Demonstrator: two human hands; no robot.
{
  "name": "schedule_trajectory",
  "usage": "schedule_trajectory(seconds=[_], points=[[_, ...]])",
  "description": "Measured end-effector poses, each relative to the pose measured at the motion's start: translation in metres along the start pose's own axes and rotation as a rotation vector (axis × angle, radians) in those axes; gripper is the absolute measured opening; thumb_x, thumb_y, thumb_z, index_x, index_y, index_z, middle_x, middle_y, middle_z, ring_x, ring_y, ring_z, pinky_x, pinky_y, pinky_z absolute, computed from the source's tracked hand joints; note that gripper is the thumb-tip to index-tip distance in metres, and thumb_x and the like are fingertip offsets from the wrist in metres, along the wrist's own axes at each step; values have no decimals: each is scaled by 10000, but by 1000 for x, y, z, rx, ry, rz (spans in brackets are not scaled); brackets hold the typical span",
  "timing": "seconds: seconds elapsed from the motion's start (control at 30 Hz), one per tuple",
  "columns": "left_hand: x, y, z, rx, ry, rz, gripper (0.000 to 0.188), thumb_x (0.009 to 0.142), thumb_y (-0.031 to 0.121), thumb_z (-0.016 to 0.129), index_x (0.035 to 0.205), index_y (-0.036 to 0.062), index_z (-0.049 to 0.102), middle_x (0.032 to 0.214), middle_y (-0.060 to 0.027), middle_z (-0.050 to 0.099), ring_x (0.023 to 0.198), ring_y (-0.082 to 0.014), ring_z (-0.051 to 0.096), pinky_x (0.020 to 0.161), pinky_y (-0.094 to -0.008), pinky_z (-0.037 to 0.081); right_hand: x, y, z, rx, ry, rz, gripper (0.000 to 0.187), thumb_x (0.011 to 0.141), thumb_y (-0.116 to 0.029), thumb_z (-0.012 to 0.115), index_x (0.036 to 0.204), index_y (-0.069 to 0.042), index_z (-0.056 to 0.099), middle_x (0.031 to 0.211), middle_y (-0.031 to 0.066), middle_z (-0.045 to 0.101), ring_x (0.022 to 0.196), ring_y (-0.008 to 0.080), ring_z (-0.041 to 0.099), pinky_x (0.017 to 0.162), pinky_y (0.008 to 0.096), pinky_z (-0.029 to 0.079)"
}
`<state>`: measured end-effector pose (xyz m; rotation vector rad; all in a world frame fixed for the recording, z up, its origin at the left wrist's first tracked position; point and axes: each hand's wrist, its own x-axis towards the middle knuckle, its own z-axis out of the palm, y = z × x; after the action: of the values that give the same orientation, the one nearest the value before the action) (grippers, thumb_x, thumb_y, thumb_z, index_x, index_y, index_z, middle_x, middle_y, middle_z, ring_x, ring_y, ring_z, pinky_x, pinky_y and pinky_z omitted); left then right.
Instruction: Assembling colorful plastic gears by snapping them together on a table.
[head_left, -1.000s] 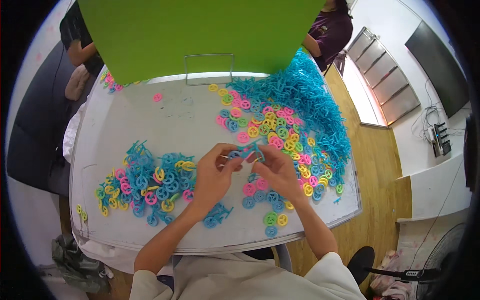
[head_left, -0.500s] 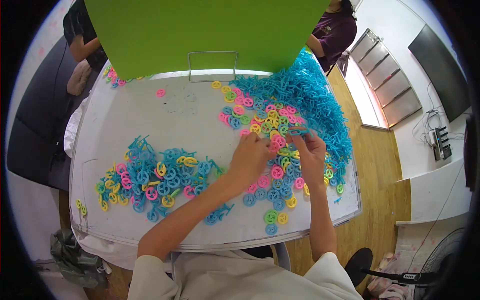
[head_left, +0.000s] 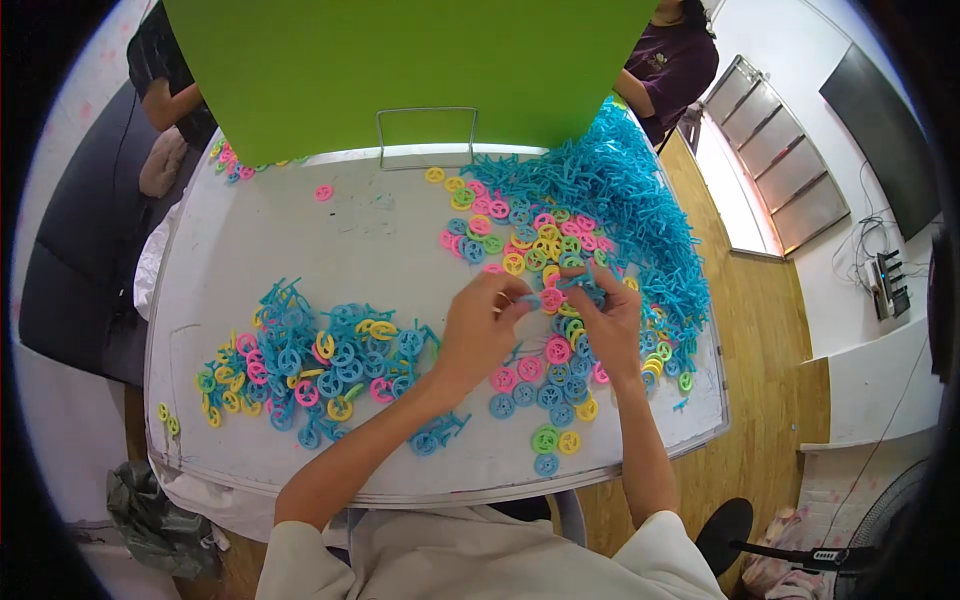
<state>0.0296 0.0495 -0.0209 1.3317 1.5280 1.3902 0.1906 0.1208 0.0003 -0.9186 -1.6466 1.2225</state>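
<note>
My left hand (head_left: 482, 328) is closed in a pinch on a small light blue plastic piece (head_left: 533, 300), whose shape is mostly hidden. Facing it, my right hand (head_left: 612, 325) is closed on blue branched plastic pieces (head_left: 587, 282) that stick out between the fingertips. Both hands hover above loose plastic spoked wheels (head_left: 549, 396) in blue, pink, yellow and green. Beyond the right hand, a big heap of blue branched sticks (head_left: 640, 215) covers the table's far right. On the left lies a pile of blue sticks with wheels attached (head_left: 345, 355).
A green panel (head_left: 400, 70) with a wire stand (head_left: 428, 110) rises at the table's (head_left: 270, 230) far edge. Two people sit beyond, one at the left (head_left: 165, 90), one in a purple shirt (head_left: 665, 65) at the right. A black fan (head_left: 880, 520) stands lower right.
Both hands have come slightly nearer to me. My left fingertips have drawn back a little to the left, baring the light blue piece. The blue pieces stay in my right hand.
</note>
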Motion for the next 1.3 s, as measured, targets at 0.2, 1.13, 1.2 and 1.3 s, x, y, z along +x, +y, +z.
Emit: schedule_trajectory(seconds=[0.2, 1.13, 1.2, 1.3], points=[[-16, 14, -28, -495, -78, -269, 234, 963, 181, 559, 1118, 12, 515, 1014, -63, 611, 895, -162, 634, 756, -301, 552, -13, -4, 20, -78, -225, 34, 200, 804, 71, 646, 992, 11, 678, 924, 44, 667, 833, 85, 601, 717, 228, 484], [-19, 2, -37, -493, -47, -363, 30, 942, 42, 540, 960, 19, 531, 892, -40, 617, 852, -109, 601, 729, -271, 521, -20, 5, 39, -77, -199, 209, 236, 823, -57, 710, 1030, 28, 635, 897, 46, 660, 753, 86, 619, 658, 215, 492], [-19, 0, -37, -456, -61, -345, 33, 944, 42, 537, 960, 15, 526, 897, -48, 615, 840, -113, 603, 709, -279, 527, -20, 5, 40, -11, -216, 228, 214, 841, -28, 683, 1041, 24, 628, 915, 42, 661, 747, 85, 622, 678, 211, 505], [-20, 0, -37, -379, -14, -283, 46, 947, 50, 534, 968, 10, 520, 898, -59, 613, 837, -121, 605, 711, -278, 536, -22, -4, 45, 88, -168, 243, 198, 850, -23, 671, 1039, 22, 632, 912, 40, 664, 764, 82, 623, 671, 203, 499]])
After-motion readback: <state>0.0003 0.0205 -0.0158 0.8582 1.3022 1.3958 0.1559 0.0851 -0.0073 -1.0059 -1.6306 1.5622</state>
